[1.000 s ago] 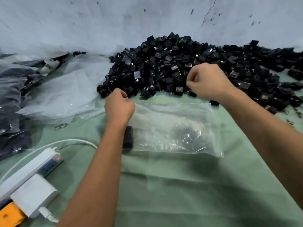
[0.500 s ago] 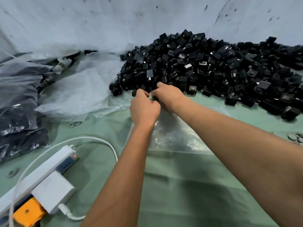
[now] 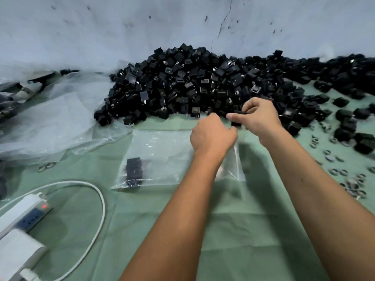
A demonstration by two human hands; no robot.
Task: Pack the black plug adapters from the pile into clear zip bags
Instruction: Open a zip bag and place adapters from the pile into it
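Step in hand: the person is judged to be feeding one adapter into the clear zip bag (image 3: 162,157), which lies flat on the green cloth (image 3: 233,230) at the scene's centre.
Right hand: the right hand (image 3: 258,116), at about 1 o'clock from the bag, pinches a black plug adapter (image 3: 237,118) between thumb and fingers.
Left hand: the left hand (image 3: 213,134) sits curled at the bag's upper right corner; it seems to grip the mouth edge, but whether plastic lies between the fingers cannot be told.
Task things: the pile (image 3: 203,84) spreads along the wall from 11 to 2 o'clock, just beyond the bag; one adapter (image 3: 134,169) already lies inside the bag near its 8 o'clock corner.
Doing it well: the mouth likely needs to be held lifted and taut so the adapter's prongs do not snag the film; the adapter should go well past the zip strip before the pinch lets go.
Surroundings: loose plastic sheeting (image 3: 60,118) lies at 9 o'clock, a white power strip (image 3: 22,213) and cable (image 3: 97,199) at 7 o'clock, small rings (image 3: 353,185) at 3 o'clock.
Change from half a second ago: the hands, then bunched together at the pile's edge, have parted; the right hand now shows an adapter in its grasp, and the bag with its single adapter is plainly in view.
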